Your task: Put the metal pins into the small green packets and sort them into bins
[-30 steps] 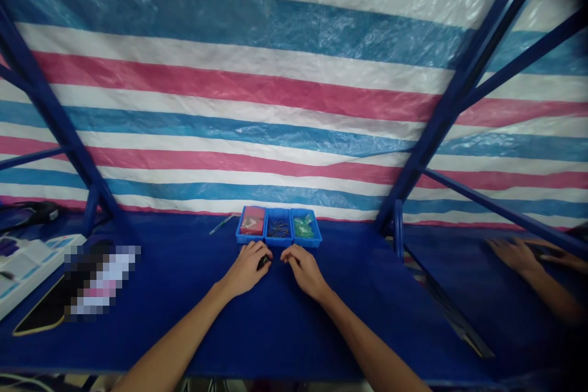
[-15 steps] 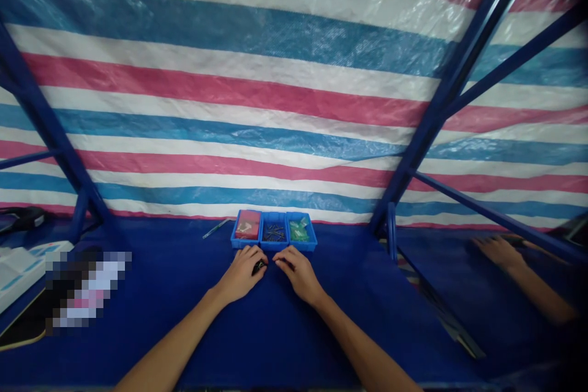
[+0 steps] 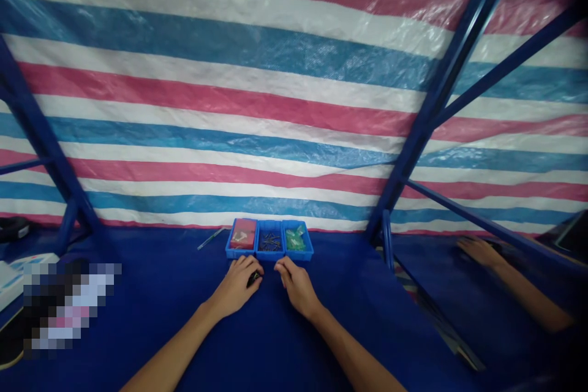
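Observation:
My left hand (image 3: 236, 286) rests near the blue table's middle, its fingers curled round a small black object (image 3: 253, 278) that they partly cover. Just to the right is my right hand (image 3: 296, 285), thumb and fingertips pinched together; whatever sits between them is too small to make out. A small gap separates the two hands. Beyond them stand three joined blue bins: the left bin (image 3: 241, 253) has red material with small pale pieces, the middle bin (image 3: 270, 255) holds dark screw-like parts (image 3: 271, 241), and the right bin (image 3: 298, 255) holds green pieces in clear plastic (image 3: 295, 237).
A thin pen-like stick (image 3: 211, 239) lies left of the bins. Farther left are a white power strip (image 3: 27, 266) and a dark board (image 3: 11, 337), partly blurred out. Blue frame posts (image 3: 413, 135) flank the table. Another person's arm (image 3: 519, 282) is at the neighbouring table.
The camera view has tilted up and shifted slightly right. My right hand's fingers have curled in more and drawn slightly away from my left hand, which keeps the black object.

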The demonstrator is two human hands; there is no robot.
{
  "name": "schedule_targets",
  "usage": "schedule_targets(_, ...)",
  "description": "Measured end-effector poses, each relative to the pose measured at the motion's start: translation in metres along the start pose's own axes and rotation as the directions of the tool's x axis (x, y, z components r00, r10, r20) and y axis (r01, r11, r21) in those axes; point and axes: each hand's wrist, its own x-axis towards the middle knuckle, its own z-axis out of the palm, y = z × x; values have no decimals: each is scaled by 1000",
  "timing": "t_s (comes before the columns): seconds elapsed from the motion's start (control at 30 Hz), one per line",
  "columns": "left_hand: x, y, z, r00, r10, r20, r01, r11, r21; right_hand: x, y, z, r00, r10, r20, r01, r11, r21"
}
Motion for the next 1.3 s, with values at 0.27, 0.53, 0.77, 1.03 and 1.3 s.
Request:
schedule_targets(0.27, 1, 4, -4, 1000, -20, 16, 20, 1000, 1, 2, 4, 1, 1000, -9, -29, 11, 999, 53)
schedule_targets(0.53, 1, 3, -3, 1000, -16, 17, 16, 1000, 6, 3, 6, -2, 990, 11, -138, -13, 1000, -15)
schedule_targets(0.77, 3, 4, -5, 999, -26, 36, 26, 1000, 6, 1, 4, -1, 991, 29, -130, -37, 997, -64)
schedule_targets(1.03, 2, 5, -5, 999, -17, 28, 16, 1000, 21, 0, 5, -1, 987, -50, -154, 16, 976, -216)
schedule_targets(1.3, 3, 6, -5, 999, -22, 32, 21, 999, 24, -1, -2, -4, 988, -89, -130, 63, 980, -189)
